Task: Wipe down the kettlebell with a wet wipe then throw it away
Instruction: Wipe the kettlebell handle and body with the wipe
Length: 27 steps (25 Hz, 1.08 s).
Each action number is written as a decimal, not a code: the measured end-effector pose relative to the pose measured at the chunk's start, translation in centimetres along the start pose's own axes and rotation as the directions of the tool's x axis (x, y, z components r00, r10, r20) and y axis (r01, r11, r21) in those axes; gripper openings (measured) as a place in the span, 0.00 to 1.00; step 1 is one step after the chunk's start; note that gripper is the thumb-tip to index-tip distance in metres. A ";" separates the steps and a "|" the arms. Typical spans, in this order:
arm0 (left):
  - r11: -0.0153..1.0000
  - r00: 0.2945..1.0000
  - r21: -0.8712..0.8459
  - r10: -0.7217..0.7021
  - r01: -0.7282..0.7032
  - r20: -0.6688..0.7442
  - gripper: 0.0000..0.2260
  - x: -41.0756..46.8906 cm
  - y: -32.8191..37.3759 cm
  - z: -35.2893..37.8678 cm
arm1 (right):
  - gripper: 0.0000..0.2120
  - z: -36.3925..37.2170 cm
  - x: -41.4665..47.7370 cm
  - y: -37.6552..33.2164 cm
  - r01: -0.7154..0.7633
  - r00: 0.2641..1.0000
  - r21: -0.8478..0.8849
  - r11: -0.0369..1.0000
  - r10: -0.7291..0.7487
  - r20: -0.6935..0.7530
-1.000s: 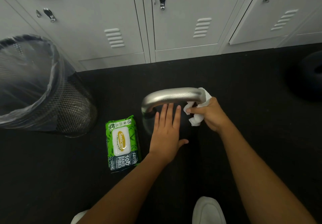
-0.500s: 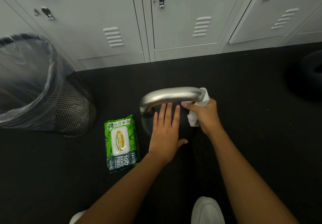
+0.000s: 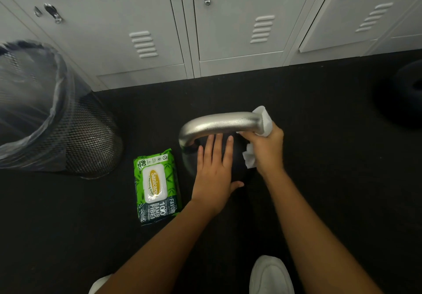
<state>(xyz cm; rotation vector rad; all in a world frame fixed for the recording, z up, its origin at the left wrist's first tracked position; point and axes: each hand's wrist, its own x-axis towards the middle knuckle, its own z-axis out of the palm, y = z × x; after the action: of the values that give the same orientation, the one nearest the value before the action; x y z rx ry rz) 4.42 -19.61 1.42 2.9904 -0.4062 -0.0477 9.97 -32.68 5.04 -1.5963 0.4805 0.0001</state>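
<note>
The kettlebell (image 3: 219, 125) sits on the dark floor (image 3: 319, 156) in front of grey lockers (image 3: 239, 31) — its black body barely shows, only the silver handle stands out. The right hand (image 3: 266, 149) is closed around a white wipe (image 3: 262, 120), pressing it against the right end of that handle. The left hand (image 3: 213, 175) lies flat and open on the body, fingers spread, holding nothing. A green wipes pack (image 3: 156, 187) lies just left of it, with a lined mesh bin (image 3: 57, 115) further left.
</note>
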 end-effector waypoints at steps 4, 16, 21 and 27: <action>1.000 1.000 0.013 -0.023 0.023 0.013 0.55 0.4 0.0 -0.4 | 0.15 1.9 -1.3 -1.6 0.229 0.949 -0.210 0.951 -0.266 -0.169; 0.914 0.905 0.059 -0.407 0.402 0.128 0.15 8.5 -1.4 -11.8 | 0.22 9.9 -4.8 -2.6 0.598 0.799 -0.781 -0.178 0.065 0.598; 0.991 0.985 -0.026 -0.128 0.132 0.118 0.31 2.4 1.1 -5.2 | 0.14 7.1 -2.8 -9.0 0.660 0.672 -0.747 -0.085 -0.379 0.637; 0.996 0.998 -0.086 -0.002 0.008 0.064 0.51 0.0 0.5 -1.4 | 0.15 -1.0 0.2 -5.8 0.498 0.861 -0.566 0.657 -0.302 0.408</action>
<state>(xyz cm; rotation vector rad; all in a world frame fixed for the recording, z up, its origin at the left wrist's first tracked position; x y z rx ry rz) 4.40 -19.92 2.83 2.9109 -0.3932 -0.1575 11.65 -33.65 10.62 -2.3416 -0.1534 0.0620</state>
